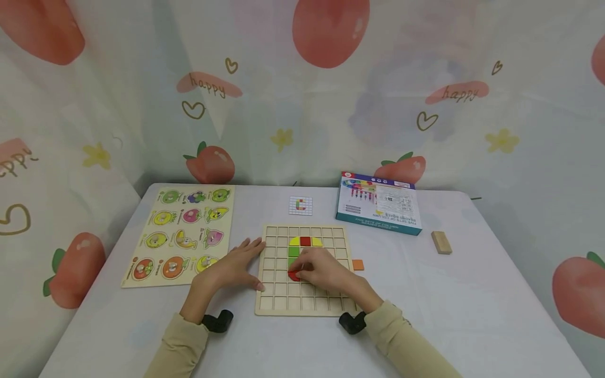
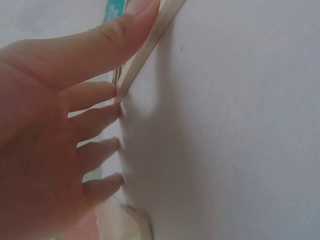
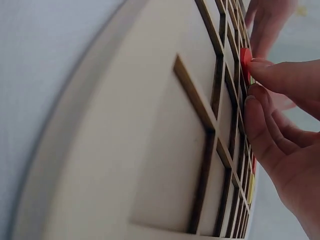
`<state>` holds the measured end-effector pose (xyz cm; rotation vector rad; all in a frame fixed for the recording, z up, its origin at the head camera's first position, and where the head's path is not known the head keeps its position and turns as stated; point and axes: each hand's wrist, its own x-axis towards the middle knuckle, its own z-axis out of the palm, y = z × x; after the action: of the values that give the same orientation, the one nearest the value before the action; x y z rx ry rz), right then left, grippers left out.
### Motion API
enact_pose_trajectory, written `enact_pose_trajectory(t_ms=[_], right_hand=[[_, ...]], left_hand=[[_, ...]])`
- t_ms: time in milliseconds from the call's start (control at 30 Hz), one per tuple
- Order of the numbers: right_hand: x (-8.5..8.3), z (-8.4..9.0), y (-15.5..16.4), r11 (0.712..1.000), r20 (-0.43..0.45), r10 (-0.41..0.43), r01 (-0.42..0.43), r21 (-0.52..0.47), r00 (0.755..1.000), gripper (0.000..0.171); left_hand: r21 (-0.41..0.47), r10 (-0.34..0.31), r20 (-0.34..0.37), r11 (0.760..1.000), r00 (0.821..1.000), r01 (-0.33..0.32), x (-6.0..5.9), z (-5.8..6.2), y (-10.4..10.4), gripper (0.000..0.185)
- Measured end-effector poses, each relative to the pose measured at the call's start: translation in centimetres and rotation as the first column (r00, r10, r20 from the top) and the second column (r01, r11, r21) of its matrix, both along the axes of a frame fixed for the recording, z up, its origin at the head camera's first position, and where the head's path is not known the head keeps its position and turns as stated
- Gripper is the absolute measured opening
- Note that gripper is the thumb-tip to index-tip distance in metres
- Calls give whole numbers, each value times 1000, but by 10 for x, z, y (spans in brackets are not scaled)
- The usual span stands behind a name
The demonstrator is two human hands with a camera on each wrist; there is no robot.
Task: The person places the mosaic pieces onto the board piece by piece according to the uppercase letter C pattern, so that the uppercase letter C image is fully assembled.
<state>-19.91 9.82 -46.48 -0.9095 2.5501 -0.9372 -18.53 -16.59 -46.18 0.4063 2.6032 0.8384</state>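
A wooden grid board (image 1: 331,305) lies on the white table in front of me, with yellow, red (image 1: 305,241) and green (image 1: 293,251) pieces set in its upper cells. My right hand (image 1: 317,270) is over the board's middle and pinches a red piece (image 1: 294,275) at a cell; in the right wrist view the fingertips (image 3: 260,67) press that red piece (image 3: 245,59) against the grid (image 3: 200,115). My left hand (image 1: 238,262) lies flat on the table with straight fingers, touching the board's left edge (image 2: 150,42).
A fruit peg puzzle (image 1: 181,233) lies at the left. A small pattern card (image 1: 300,205) and a blue box (image 1: 379,202) sit behind the board. An orange square piece (image 1: 358,264) lies right of the board, a wooden block (image 1: 441,242) farther right.
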Motion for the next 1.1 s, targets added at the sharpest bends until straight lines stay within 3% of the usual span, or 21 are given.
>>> enact_pose_trajectory(t_ms=[833,1100], right_hand=[[3,-1,1,1000,-20,23,-23,11,1000,18],[7,1,9,1000,-37,-5,5,-7,999,19]], left_hand=[[-5,-12,-6,1000,1000,12,1,4,1,102],[-10,-5,-2,1000,1000,5,2,4,2,102]])
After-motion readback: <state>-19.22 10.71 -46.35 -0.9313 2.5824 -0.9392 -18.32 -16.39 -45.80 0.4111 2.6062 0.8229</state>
